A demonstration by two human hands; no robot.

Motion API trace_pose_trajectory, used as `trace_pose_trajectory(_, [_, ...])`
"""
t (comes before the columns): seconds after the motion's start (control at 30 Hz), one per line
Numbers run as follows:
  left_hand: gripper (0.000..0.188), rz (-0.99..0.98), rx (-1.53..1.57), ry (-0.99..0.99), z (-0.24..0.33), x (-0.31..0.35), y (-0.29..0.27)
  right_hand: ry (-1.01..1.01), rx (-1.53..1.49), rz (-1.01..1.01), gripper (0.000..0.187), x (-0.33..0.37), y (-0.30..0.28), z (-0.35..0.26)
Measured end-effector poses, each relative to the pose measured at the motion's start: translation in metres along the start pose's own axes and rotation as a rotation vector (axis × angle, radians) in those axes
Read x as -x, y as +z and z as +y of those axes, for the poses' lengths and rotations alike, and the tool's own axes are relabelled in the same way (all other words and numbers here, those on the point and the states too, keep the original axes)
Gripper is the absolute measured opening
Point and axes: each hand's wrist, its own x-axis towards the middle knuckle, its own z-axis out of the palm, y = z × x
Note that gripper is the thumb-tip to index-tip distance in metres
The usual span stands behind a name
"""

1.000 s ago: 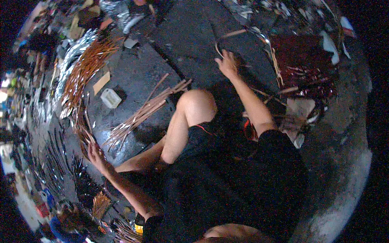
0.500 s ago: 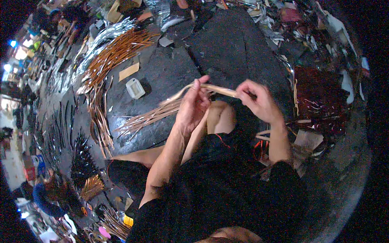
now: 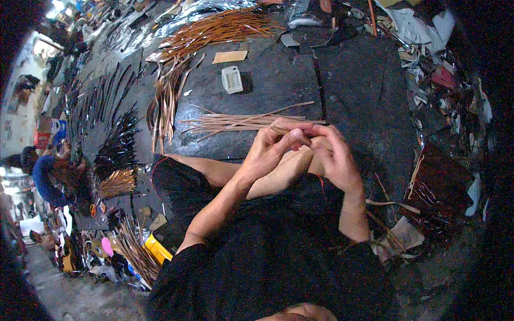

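Observation:
My left hand (image 3: pixel 267 148) and my right hand (image 3: pixel 337 160) meet above my bent leg, their fingertips touching. The left thumb and fingers are pinched together; the right fingers curl in against them. Whatever they hold, if anything, is hidden among the fingers. Just beyond the hands, a loose bundle of tan flat strips (image 3: pixel 230 123) lies across the dark floor board, one strip slanting over the others. A small white plastic tray (image 3: pixel 232 80) sits past the bundle, near a tan rectangular piece (image 3: pixel 230 56).
Orange-brown strips (image 3: pixel 219 32) are heaped at the back, with longer brown strips (image 3: pixel 168 101) to the left. Black strips (image 3: pixel 118 139) lie farther left. A dark red sheet (image 3: pixel 441 179) and paper scraps (image 3: pixel 404 235) are on the right. A yellow object (image 3: pixel 158 249) stands at lower left.
My hands have come together; the light strip stretched between them before no longer shows clearly. The view has turned, so the floor things appear shifted to the right.

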Motion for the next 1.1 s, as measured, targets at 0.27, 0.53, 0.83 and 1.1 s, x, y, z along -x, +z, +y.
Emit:
trace_pose_trajectory(0.27, [0.018,0.406,-0.114,-0.012,0.025,0.011,-0.026,-0.022,-0.249,-0.070,0.036,-0.033,0.016,-0.052])
trace_pose_trajectory(0.53, [0.028,0.245,0.031,0.019,0.029,0.011,-0.023,-0.244,0.031,0.164,0.022,-0.036,0.014,-0.055])
trace_pose_trajectory(0.83, [0.019,0.132,-0.054,0.202,0.002,0.001,-0.024,-0.264,0.116,0.212,0.020,-0.031,0.011,-0.054])
trace_pose_trajectory(1.1, [0.013,0.303,-0.047,0.263,-0.001,0.007,-0.012,-0.343,0.205,0.228,0.023,-0.021,0.007,-0.040])
